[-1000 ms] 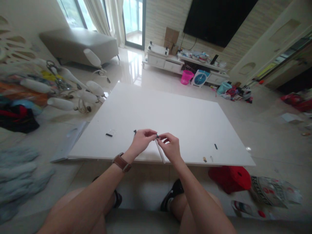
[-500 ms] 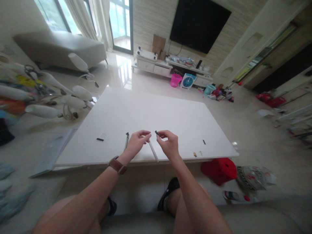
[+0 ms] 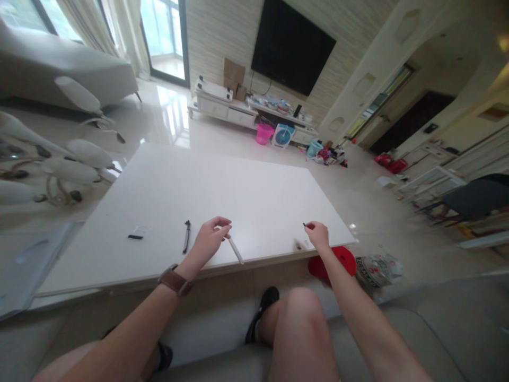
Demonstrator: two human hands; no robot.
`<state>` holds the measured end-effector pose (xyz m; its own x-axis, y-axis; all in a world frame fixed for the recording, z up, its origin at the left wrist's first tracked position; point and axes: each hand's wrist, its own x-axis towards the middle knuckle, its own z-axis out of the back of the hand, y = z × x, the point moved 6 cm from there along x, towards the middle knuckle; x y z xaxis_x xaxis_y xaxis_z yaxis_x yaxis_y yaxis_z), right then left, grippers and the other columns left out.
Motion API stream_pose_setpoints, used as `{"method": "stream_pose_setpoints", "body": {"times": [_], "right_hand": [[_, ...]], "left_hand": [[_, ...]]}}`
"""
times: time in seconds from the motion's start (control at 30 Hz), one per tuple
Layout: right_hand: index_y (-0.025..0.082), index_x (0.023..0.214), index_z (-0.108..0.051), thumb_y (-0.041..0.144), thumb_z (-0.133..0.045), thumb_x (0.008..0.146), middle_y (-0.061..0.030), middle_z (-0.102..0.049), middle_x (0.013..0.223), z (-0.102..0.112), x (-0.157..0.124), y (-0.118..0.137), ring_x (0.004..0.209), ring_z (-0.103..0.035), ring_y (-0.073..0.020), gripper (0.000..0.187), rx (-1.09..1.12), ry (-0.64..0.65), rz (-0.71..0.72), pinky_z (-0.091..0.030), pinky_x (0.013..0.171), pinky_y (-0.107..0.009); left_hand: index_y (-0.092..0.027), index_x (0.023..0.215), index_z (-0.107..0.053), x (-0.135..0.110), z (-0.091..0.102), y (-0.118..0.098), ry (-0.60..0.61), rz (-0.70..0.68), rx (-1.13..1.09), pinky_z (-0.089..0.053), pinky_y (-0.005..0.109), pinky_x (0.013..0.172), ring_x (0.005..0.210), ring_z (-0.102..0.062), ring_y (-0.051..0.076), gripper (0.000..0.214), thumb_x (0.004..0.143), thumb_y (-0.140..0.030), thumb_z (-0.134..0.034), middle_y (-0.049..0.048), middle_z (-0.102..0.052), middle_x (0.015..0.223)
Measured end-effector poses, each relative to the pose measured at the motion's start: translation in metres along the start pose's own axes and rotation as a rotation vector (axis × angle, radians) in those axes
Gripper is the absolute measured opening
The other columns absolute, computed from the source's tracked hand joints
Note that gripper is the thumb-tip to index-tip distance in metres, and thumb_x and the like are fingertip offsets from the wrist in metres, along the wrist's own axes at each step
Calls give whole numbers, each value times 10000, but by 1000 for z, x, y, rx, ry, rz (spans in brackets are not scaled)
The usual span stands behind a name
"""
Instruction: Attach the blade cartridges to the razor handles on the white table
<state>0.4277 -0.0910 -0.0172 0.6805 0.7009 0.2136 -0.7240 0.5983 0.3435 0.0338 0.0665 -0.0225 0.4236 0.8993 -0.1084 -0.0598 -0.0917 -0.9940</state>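
Head view: I look down on one white table (image 3: 222, 180).
Left hand (image 3: 210, 237): Fingers pinched on one white stick (image 3: 235, 250) near the table's front edge.
Right hand (image 3: 318, 235): Fingertips together on one small black piece (image 3: 304, 224), over the table's right side.
Table's left side: One black strip (image 3: 135, 237), and one dark gray rod (image 3: 186, 237) between it and the left hand.
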Motion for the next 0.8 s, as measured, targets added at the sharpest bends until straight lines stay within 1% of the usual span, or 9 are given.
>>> {"method": "stream_pose_setpoints", "body": {"times": [0.1,0.17,0.27,0.33,0.4,0.5,0.6,0.7,0.8], "right_hand": [[173,759,-753,236,-629,753,-106,-764,793,-31,0,-46,759,-683,-232,140,-65,35,-58,-464,692,-304],[168,806,-762,250,-615,772,-117,-767,828,-48,2,-64,784,-682,-238,172,-93,46,-77,-458,696,-307],[165,851,-763,262,-586,809,-118,-765,857,-66,10,-82,813,-677,-232,206,-120,52,-81,-456,722,-302],[164,869,-759,262,-565,830,-114,-761,863,-74,15,-89,822,-673,-227,220,-131,55,-62,-461,748,-298],[150,916,-752,270,-542,853,-128,-753,918,-79,14,-93,860,-667,-233,249,-141,49,-26,-470,798,-308],[124,1019,-728,277,-505,886,-159,-720,1075,-81,3,-92,1018,-630,-251,301,-156,44,66,-452,943,-334],[139,1084,-713,264,-484,904,-143,-685,1194,-85,-13,-89,1153,-573,-243,317,-167,76,166,-397,1057,-334],[145,1125,-706,261,-465,918,-142,-651,1274,-89,-17,-91,1211,-545,-245,338,-187,92,199,-374,1096,-346],[129,1150,-700,279,-452,932,-154,-627,1321,-93,-7,-97,1242,-534,-253,363,-213,103,191,-368,1106,-353]], "left_hand": [[-158,871,-679,0,-2,1,11,-22,32,-502,312,595,622,-679,180,300,695,-401,-680,58,-701,855],[-160,880,-676,0,-2,3,19,-35,56,-505,320,602,632,-684,186,298,711,-404,-667,59,-700,868],[-158,893,-671,2,-2,6,31,-40,98,-505,327,619,646,-689,192,297,733,-408,-652,61,-699,882],[-158,897,-670,3,-2,7,33,-35,122,-503,330,628,647,-688,194,294,741,-407,-646,61,-700,877],[-162,894,-671,4,-1,7,34,-32,135,-503,331,635,648,-687,196,288,744,-406,-642,60,-705,865],[-166,894,-673,5,-1,6,40,-40,146,-506,333,648,659,-690,201,282,752,-408,-638,58,-707,854],[-169,893,-674,4,-2,5,39,-47,156,-505,333,648,660,-691,202,276,753,-404,-638,59,-708,861],[-173,871,-675,0,-3,4,33,-47,152,-504,331,637,651,-689,202,261,747,-400,-639,61,-713,855],[-175,862,-676,-2,-4,4,32,-45,157,-503,327,632,650,-690,202,256,743,-399,-639,60,-715,850]]}}
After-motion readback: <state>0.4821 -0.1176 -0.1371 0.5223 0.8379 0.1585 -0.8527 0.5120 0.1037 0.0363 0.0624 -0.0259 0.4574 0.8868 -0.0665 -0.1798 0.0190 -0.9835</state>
